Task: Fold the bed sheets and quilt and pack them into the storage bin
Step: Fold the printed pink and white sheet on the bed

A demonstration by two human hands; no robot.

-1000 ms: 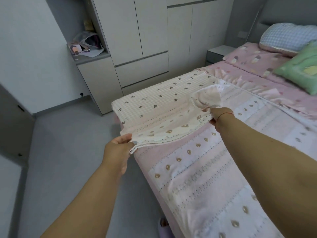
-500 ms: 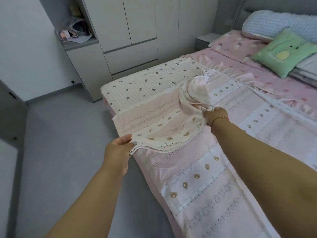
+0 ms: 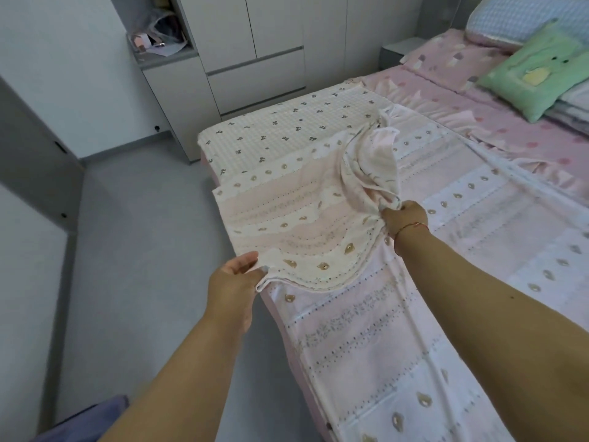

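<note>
A pink and white bed sheet (image 3: 398, 330) with small gold bear prints lies spread along the near side of the bed. Its far end is folded back toward me, and that folded flap (image 3: 287, 215) hangs between my hands. My left hand (image 3: 234, 282) pinches the flap's near corner at the bed's edge. My right hand (image 3: 404, 220) is closed on a bunched part of the flap, which stands up in a crumpled peak above the fist. A cream quilt (image 3: 287, 129) with a small dark print lies flat at the foot of the bed, partly under the flap. No storage bin is in view.
A pink fitted sheet (image 3: 478, 90) covers the mattress, with a green pillow (image 3: 538, 65) and a blue checked pillow (image 3: 522, 14) at the head. Grey wardrobes (image 3: 255, 59) and a cluttered shelf (image 3: 159, 39) stand beyond the grey floor (image 3: 134, 250) on my left. A purple cloth (image 3: 86, 422) shows bottom left.
Both hands have drawn the folded end of the sheet toward me, so more of the flap now covers the cream quilt. The bunched peak above my right hand has grown taller.
</note>
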